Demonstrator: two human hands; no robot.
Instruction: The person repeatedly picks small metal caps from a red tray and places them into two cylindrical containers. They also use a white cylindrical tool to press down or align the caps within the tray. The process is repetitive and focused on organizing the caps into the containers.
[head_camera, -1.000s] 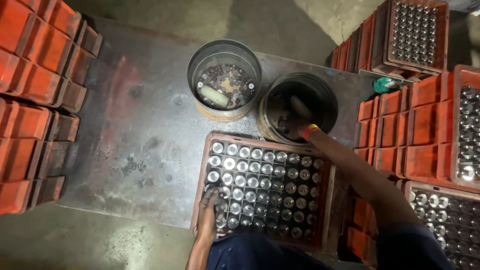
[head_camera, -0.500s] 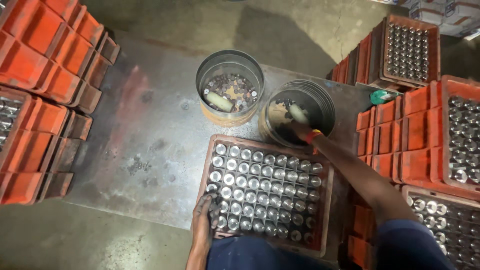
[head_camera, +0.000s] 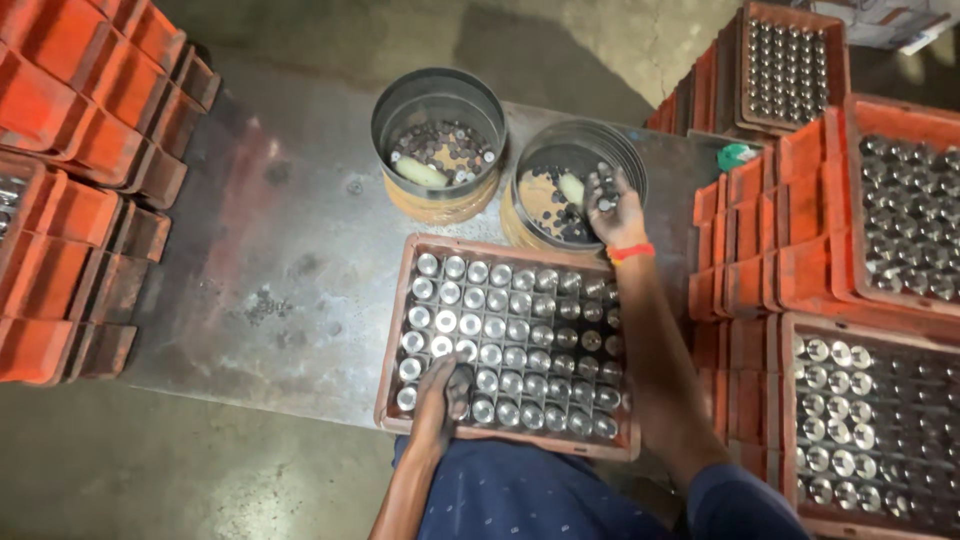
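The right hand (head_camera: 612, 205) is lifting a closed fistful of small metal caps over the right-hand tin (head_camera: 575, 190), directly beyond the orange tray of metal cylinders (head_camera: 510, 345), where the left hand (head_camera: 445, 392) is resting, fingers curled, at the near edge on the table (head_camera: 280, 270).

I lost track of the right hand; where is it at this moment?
In the head view, the right hand is over the right-hand metal tin, holding small metal pieces just beyond the far right corner of the orange crate.
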